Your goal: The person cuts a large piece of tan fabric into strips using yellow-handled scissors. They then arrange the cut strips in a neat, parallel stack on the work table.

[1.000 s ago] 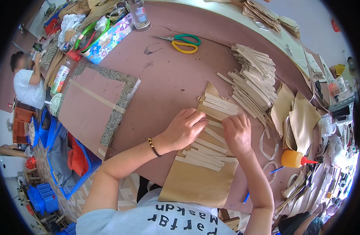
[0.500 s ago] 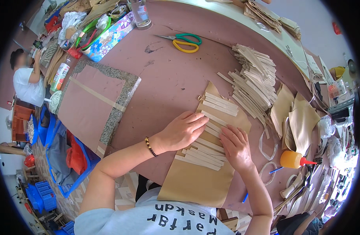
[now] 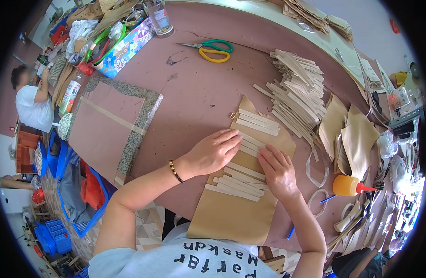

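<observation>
A long tan sheet [image 3: 231, 217] lies on the table in front of me, with flat cream strips [image 3: 238, 187] laid across it in groups. My left hand [image 3: 216, 150] is at the left ends of the middle strips, fingers together and bent down onto them. At their right ends, my right hand [image 3: 277, 170] has its fingers pressed down close together. Between my fingertips runs a cream strip [image 3: 251, 142], held at both ends. Another group of strips [image 3: 258, 123] lies beyond my hands. Both thumbs are mostly hidden.
A heap of loose strips [image 3: 298, 88] lies at the far right, near tan pieces [image 3: 359, 139] and a yellow glue bottle [image 3: 345, 185]. Scissors [image 3: 215, 51] lie at the back. A stone slab [image 3: 150, 104] bearing a brown sheet is at left. Another person [image 3: 34, 102] sits far left.
Both hands have shifted slightly left and stay on the middle strips. These strips now lie closer together beneath my fingers. The whole view has moved a little.
</observation>
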Demonstrator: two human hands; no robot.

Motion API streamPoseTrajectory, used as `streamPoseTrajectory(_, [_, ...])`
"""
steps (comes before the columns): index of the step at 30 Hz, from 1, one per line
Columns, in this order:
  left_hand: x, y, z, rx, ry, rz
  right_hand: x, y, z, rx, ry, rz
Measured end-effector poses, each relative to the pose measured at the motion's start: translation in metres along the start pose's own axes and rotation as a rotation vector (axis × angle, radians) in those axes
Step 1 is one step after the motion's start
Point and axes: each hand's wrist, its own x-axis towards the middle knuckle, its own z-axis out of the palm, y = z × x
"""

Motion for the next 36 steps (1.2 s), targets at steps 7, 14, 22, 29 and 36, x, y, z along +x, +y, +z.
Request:
streamPoseTrajectory(7, [0.01, -0.006, 0.002, 0.05, -0.024, -0.015, 0.01, 0.013, 0.007, -0.047, 0.029, 0.005])
streamPoseTrajectory(14, [0.015, -0.012, 0.004, 0.039, -0.004, -0.023, 0.018, 0.019, 0.006, -0.05, 0.045, -0.015])
streamPoseTrajectory(22, [0.014, -0.014, 0.006, -0.001, 0.021, -0.026, 0.015, 0.021, 0.013, 0.011, 0.085, 0.019])
streamPoseTrajectory(29, [0.013, -0.012, 0.014, -0.285, 0.149, -0.267, 0.016, 0.02, 0.014, 0.532, 0.24, 0.423])
streamPoseTrajectory(36, [0.039, -0.022, 0.029, -0.822, 0.341, -0.564, 0.041, 0.028, 0.036, 1.369, 0.646, 0.866])
